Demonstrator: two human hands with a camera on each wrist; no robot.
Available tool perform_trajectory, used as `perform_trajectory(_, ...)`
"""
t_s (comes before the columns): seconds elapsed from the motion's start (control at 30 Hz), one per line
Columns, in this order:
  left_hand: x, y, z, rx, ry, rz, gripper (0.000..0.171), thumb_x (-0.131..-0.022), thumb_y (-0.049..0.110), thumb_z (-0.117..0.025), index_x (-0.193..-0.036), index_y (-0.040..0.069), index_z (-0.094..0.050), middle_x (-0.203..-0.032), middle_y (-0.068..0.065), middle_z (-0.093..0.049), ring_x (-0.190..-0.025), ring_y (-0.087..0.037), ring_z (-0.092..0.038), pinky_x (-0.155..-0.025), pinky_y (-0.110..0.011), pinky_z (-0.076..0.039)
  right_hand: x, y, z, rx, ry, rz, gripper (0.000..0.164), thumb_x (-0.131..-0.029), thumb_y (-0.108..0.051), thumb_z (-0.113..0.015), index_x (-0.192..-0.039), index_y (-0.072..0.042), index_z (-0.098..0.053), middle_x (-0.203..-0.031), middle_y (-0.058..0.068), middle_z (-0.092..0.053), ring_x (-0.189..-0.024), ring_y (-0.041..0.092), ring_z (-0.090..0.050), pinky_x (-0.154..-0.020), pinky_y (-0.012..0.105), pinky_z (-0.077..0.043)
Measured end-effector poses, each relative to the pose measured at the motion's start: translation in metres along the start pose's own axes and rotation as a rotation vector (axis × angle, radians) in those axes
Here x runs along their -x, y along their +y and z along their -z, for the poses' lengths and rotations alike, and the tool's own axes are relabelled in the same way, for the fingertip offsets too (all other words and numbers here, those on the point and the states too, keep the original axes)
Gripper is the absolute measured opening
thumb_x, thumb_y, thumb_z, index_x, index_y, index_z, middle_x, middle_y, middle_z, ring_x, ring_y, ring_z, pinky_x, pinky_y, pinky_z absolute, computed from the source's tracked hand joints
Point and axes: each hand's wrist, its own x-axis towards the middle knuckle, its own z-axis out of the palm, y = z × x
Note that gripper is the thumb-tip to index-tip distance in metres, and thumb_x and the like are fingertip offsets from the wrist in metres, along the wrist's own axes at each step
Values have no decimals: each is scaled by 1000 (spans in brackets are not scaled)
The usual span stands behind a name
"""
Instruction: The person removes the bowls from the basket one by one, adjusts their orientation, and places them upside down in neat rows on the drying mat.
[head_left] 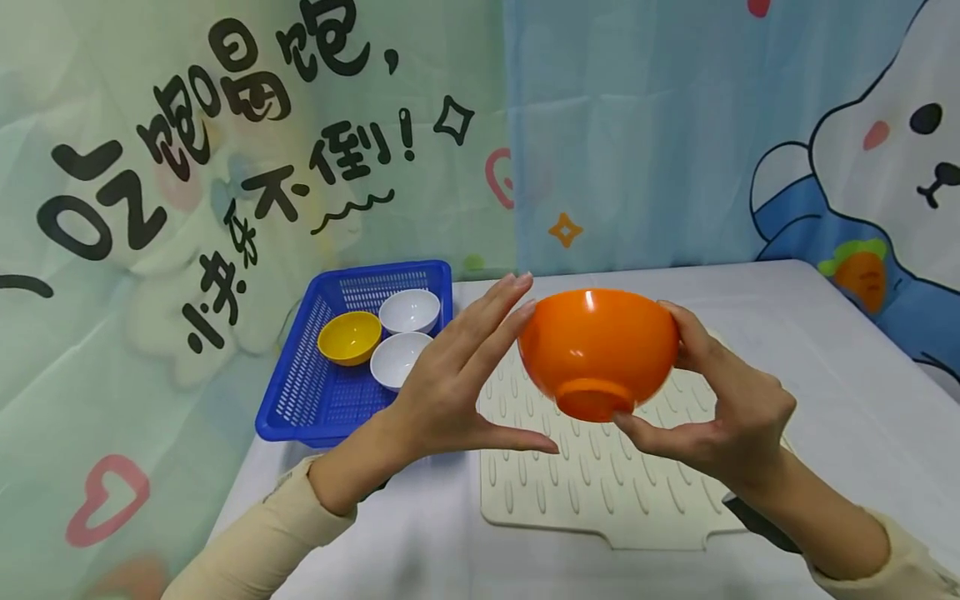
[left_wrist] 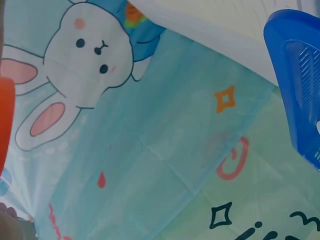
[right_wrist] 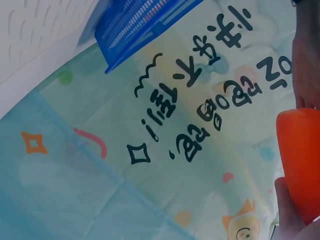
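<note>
**Orange bowl aloft above the mat, mid-handling**

Right hand (head_left: 738,417): clamped on the orange bowl (head_left: 597,350), thumb at its foot, fingers at its rim. Left hand (head_left: 446,387): thumb and fingers spread well apart at the bowl's left side; from my station I cannot tell whether the fingertips touch it. The bowl is in the air, foot down, above the cream mat (head_left: 540,504), whose notched near edge faces the near edge of the white-covered desk (head_left: 810,333). By the desk's far-left corner I log the blue basket (head_left: 315,436): yellow bowl (head_left: 349,340) inside, two white bowls (head_left: 396,360) beside it toward the basket's right edge. Progress, my judgement: lift done, set-down remaining; destination undetermined.
</note>
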Motion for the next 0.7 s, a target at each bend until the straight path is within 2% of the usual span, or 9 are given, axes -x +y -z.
perform_trajectory(0.13, 3, -1, -2, -14, -37, -1, 119, -61, 55, -79, -147, 4, -14, -142, -25, -30, -130, -36, -32, -102, -44, -34, 1, -1, 2, -66, -26, -76, 77, -73, -54, -67, -103, 16, -60, -90, 27, -65, -84, 6, -65, -80, 11, -45)
perform_trajectory(0.23, 5, -2, -4, -7, -56, 8, 120, -61, 55, -79, -148, 5, -12, -143, -25, -28, -131, -36, -30, -102, -42, -34, 2, -2, 4, -158, -58, -141, 76, -74, -51, -69, -105, 18, -59, -94, 27, -65, -87, -4, -61, -78, 11, -46)
perform_trajectory(0.37, 8, -2, -6, 16, -64, 30, 121, -61, 55, -79, -147, 4, -13, -142, -25, -29, -132, -36, -29, -102, -40, -35, 4, -2, 7, -274, -130, -241, 70, -74, -40, -74, -110, 18, -57, -103, 18, -66, -79, -2, -63, -73, 12, -48)
perform_trajectory(0.43, 9, -2, -6, 30, -63, 41, 120, -60, 55, -80, -147, 2, -16, -142, -25, -29, -132, -35, -30, -102, -39, -35, 5, -3, 9, -293, -175, -295, 61, -74, -29, -75, -113, 15, -58, -106, 11, -66, -77, 0, -64, -72, 12, -49)
perform_trajectory(0.57, 10, -1, -8, 55, -68, 50, 119, -60, 54, -80, -144, -2, -19, -141, -25, -30, -131, -34, -31, -101, -38, -36, 5, -5, 12, -297, -255, -428, 51, -69, -8, -71, -116, 8, -60, -104, 0, -66, -71, 2, -65, -69, 13, -50)
perform_trajectory(0.7, 11, -1, -11, 83, -89, 63, 118, -59, 54, -81, -143, -4, -21, -142, -25, -29, -132, -34, -30, -102, -38, -35, 4, -9, 14, -263, -326, -583, 46, -70, -3, -67, -116, 2, -62, -97, -8, -67, -63, 4, -64, -58, 13, -50)
